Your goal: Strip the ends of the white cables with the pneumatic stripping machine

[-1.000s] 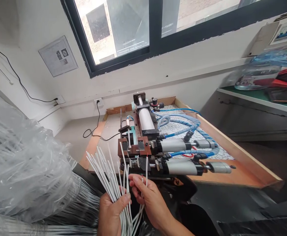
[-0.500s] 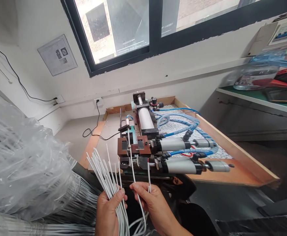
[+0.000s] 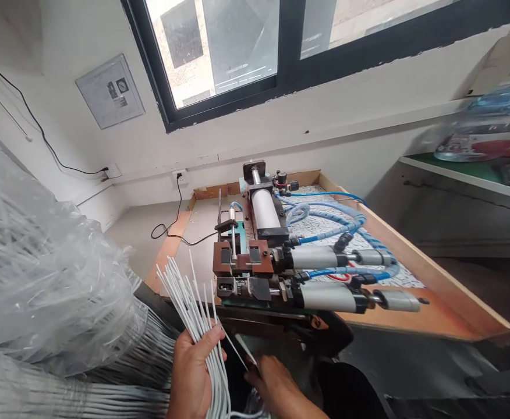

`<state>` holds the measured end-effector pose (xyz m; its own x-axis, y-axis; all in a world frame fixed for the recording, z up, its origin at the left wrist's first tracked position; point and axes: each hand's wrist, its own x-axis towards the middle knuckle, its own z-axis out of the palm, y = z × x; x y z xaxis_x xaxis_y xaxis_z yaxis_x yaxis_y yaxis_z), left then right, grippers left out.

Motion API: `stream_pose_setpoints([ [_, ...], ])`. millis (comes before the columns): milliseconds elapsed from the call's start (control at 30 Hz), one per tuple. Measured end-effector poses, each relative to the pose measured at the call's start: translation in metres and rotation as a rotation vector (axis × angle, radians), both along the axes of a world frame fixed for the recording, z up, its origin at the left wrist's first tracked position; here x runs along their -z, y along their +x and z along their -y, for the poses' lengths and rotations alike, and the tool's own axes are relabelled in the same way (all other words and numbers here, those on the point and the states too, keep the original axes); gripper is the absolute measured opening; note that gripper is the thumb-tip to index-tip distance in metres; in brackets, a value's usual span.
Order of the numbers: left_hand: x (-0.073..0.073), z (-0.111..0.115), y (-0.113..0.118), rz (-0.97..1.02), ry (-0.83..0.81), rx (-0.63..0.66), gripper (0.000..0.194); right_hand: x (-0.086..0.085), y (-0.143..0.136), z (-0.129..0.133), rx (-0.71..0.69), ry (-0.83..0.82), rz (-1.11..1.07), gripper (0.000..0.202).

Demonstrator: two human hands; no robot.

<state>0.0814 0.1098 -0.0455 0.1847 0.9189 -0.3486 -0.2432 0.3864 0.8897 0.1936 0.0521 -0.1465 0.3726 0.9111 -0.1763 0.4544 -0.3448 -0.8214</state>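
My left hand (image 3: 192,372) is closed around a bundle of thin white cables (image 3: 192,311), their loose ends fanning up and to the left. To its right and lower down, my right hand (image 3: 276,384) is closed on a white cable (image 3: 245,348), whose end points up and left. Motion smears the right hand's fingers slightly. Beyond both hands stands a pneumatic wire-stripping machine (image 3: 243,260) with brown and black jaw blocks and silver cylinders. Its jaws have no cable between them, and both hands are in front of it, apart from it.
The machine sits on a wooden-edged bench (image 3: 438,311), with blue air hoses (image 3: 336,218) at its right. Plastic-wrapped bundles of cables (image 3: 119,384) fill the left side. At the right, a shelf (image 3: 468,174) carries a clear plastic jug (image 3: 477,137). A window (image 3: 233,52) is above.
The cable that stood in the machine's jaws has come out. My right hand has moved down and back with its cable. My left hand stays closed on the bundle; the view has shifted slightly.
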Motion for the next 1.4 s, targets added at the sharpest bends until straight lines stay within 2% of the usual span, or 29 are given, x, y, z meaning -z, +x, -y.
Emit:
stream_pose_setpoints([
  [67,0.0,-0.001,0.002,-0.003,-0.003,-0.005,0.02,0.003,0.002,0.002,0.083,-0.009,0.064,0.028],
  [100,-0.001,-0.001,0.003,-0.001,-0.004,-0.009,0.021,-0.003,0.003,0.003,0.101,0.044,0.081,0.032],
  [167,-0.004,-0.001,0.007,0.018,0.002,-0.008,0.02,-0.025,0.004,0.001,0.06,0.249,0.041,0.026],
  [233,-0.008,-0.002,0.012,0.051,0.018,0.015,0.018,-0.051,0.002,-0.003,-0.084,0.453,-0.148,0.02],
  [267,-0.01,-0.002,0.014,0.067,0.026,0.033,0.016,-0.062,0.0,-0.006,-0.118,0.499,-0.245,0.019],
  [367,-0.016,-0.005,0.017,0.095,0.028,0.057,0.014,-0.08,-0.004,-0.014,-0.046,0.573,-0.483,0.022],
  [467,-0.019,-0.009,0.017,0.079,-0.005,-0.003,0.013,-0.079,-0.004,-0.018,0.042,0.562,-0.689,0.024],
  [600,-0.024,-0.015,0.019,0.038,-0.024,-0.048,0.009,-0.075,0.003,-0.019,0.156,0.462,-0.853,0.028],
  [833,-0.034,-0.024,0.028,0.048,0.011,-0.059,0.008,-0.081,0.011,-0.025,0.164,0.425,-1.107,0.03],
  [1133,-0.037,-0.021,0.033,0.094,0.02,0.005,0.007,-0.082,0.01,-0.027,0.193,0.381,-1.176,0.029],
  [1333,-0.033,-0.017,0.032,0.06,0.103,0.107,0.008,-0.092,0.005,-0.027,0.025,0.383,-1.106,0.025],
  [1400,-0.032,-0.016,0.032,0.052,0.134,0.13,0.01,-0.091,0.004,-0.027,0.053,0.406,-1.039,0.026],
])
